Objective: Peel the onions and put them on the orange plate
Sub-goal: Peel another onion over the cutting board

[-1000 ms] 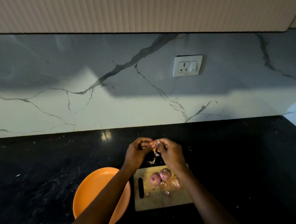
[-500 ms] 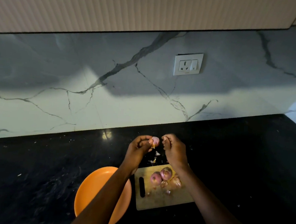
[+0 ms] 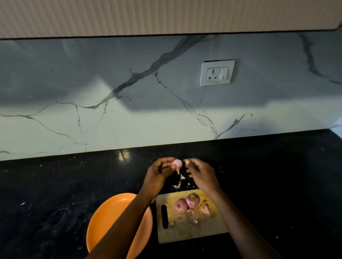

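Head view: a small pale-pink onion (image 3: 177, 163) is held up above the black countertop (image 3: 39, 211), pinched between the thumb and curled fingertips of the left hand (image 3: 159, 174). A thin yellowish strip of skin hangs from its underside. The right hand (image 3: 201, 177) sits just beside it, fingers curled with the thumb and forefinger drawn close together next to the onion; whether they pinch a scrap of peel or actually touch the onion I cannot tell, since the tips are small and dim.

Below the hands, loose bits of peel (image 3: 179, 182) lie scattered on the countertop, between the hands and the far edge of a wooden cutting board (image 3: 189, 233). On the board lie two purple-red onions (image 3: 187, 203), touching each other, with a brownish heap of shed skins (image 3: 203, 210) just to their right and a few smaller flakes nearer the camera. A dark slot-shaped handle (image 3: 164, 216) runs along the board's left side.

Just left of the board sits the orange plate (image 3: 102, 225), with the left forearm crossing over its right part; the part of it that shows holds nothing.

Behind the countertop rises a white marble backsplash (image 3: 86, 113) with grey veins, carrying a white wall socket (image 3: 217, 72). A ribbed beige cabinet (image 3: 154, 9) hangs above it.
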Tool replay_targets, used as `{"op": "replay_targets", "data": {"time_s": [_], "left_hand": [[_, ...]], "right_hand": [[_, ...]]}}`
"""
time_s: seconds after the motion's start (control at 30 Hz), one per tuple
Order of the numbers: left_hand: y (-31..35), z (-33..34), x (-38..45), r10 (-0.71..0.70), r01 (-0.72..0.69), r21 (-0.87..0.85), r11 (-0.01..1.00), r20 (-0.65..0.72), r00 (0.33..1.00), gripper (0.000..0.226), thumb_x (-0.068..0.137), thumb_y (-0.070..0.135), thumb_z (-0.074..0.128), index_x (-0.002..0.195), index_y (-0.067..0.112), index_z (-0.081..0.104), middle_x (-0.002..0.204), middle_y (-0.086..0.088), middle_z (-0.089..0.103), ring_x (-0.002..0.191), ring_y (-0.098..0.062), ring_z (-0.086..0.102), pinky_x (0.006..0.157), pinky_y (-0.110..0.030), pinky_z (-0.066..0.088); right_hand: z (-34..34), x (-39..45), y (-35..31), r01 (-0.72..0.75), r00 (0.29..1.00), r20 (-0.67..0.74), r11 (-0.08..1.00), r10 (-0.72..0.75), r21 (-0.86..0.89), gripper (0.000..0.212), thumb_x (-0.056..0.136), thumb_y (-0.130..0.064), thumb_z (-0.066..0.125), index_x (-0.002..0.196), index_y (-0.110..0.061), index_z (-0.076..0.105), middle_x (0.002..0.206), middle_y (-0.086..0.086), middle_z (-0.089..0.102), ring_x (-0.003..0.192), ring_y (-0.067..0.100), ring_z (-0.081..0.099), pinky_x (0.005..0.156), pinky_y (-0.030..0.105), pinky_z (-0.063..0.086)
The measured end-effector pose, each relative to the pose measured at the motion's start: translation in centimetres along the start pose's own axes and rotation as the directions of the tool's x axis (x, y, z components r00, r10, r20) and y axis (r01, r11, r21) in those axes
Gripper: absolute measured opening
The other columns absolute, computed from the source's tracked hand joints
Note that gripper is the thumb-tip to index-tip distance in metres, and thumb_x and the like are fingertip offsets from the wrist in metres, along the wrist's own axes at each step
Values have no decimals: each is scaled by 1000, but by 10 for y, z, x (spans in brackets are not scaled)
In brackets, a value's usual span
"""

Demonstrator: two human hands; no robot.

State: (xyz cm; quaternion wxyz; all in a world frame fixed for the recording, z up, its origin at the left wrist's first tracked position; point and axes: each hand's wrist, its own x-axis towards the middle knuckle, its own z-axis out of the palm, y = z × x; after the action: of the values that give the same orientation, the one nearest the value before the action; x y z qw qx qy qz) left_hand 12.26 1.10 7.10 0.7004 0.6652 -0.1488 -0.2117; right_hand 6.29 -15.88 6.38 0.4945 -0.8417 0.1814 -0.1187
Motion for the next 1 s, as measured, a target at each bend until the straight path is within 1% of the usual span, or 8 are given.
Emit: {"op": "replay_targets", "data": {"time_s": [0.1, 0.2, 0.3, 0.37, 0.5, 0.57, 0.8, 1.0], "left_hand": [[-1, 5, 2, 1, -1, 19, 1000, -16, 1000, 31, 90, 21, 72, 120, 14, 66, 112, -6, 74, 110, -22, 69, 102, -45, 52], [-1, 11, 4, 19, -17, 65, 998, -42, 999, 27, 91, 16, 71, 118, 14, 66, 109, -2, 75, 106, -17, 70, 100, -42, 54], [-1, 13, 4, 27, -21, 83, 996, -69, 997, 28, 89, 19, 74, 115, 16, 67, 105, 0, 76, 102, -15, 72, 96, -41, 56], [-1, 12, 4, 31, -21, 103, 994, -93, 995, 26, 89, 20, 75, 113, 17, 68, 103, 1, 76, 99, -14, 72, 93, -38, 58], [-1, 8, 5, 59, -45, 108, 993, -126, 990, 23, 87, 21, 76, 109, 16, 71, 98, 0, 78, 95, -16, 74, 85, -31, 59], [0, 6, 6, 73, -52, 150, 987, -142, 987, 21, 86, 23, 78, 106, 19, 73, 95, 4, 78, 92, -12, 74, 78, -22, 56], [2, 7, 3, 93, -67, 184, 981, -137, 986, 25, 82, 26, 80, 103, 14, 74, 92, 3, 79, 91, -9, 74, 79, -19, 55], [5, 10, 0, 92, -73, 170, 983, -108, 990, 22, 84, 23, 78, 102, 12, 73, 91, 2, 78, 89, -10, 74, 77, -17, 55]], "right_hand": [[5, -2, -12, 8, 1000, 4, 992, -8, 123, 26, 101, -38, 56, 116, -23, 72, 100, -5, 75, 88, 8, 73, 77, 24, 60], [8, -3, -15, 54, 997, -57, 997, -50, 60, 28, 102, -35, 56, 122, -23, 72, 111, -10, 73, 99, 1, 68, 80, 7, 50], [11, -3, -15, 72, 994, -87, 997, -71, -2, 29, 104, -27, 52, 126, -21, 70, 114, -7, 73, 103, 6, 68, 78, 0, 44], [11, -2, -14, 87, 994, -69, 995, -90, -45, 30, 105, -25, 51, 127, -18, 69, 116, -3, 73, 104, 10, 69, 80, 2, 45], [7, -3, -13, 161, 987, -13, 985, -162, -69, 30, 104, -22, 53, 129, -16, 68, 119, 3, 73, 105, 14, 71, 93, 26, 56], [5, -4, -13, 197, 980, -14, 974, -200, -116, 30, 103, -20, 55, 130, -16, 68, 121, 3, 73, 107, 14, 69, 93, 17, 51], [6, -6, -12, 290, 952, -47, 938, -304, -189, 28, 101, -17, 57, 126, -11, 70, 115, 6, 75, 102, 15, 71, 84, -1, 39], [6, -8, -10, 333, 930, -92, 922, -356, -198, 24, 99, -17, 61, 120, -10, 71, 111, 7, 75, 100, 17, 70, 86, 13, 47]]}}
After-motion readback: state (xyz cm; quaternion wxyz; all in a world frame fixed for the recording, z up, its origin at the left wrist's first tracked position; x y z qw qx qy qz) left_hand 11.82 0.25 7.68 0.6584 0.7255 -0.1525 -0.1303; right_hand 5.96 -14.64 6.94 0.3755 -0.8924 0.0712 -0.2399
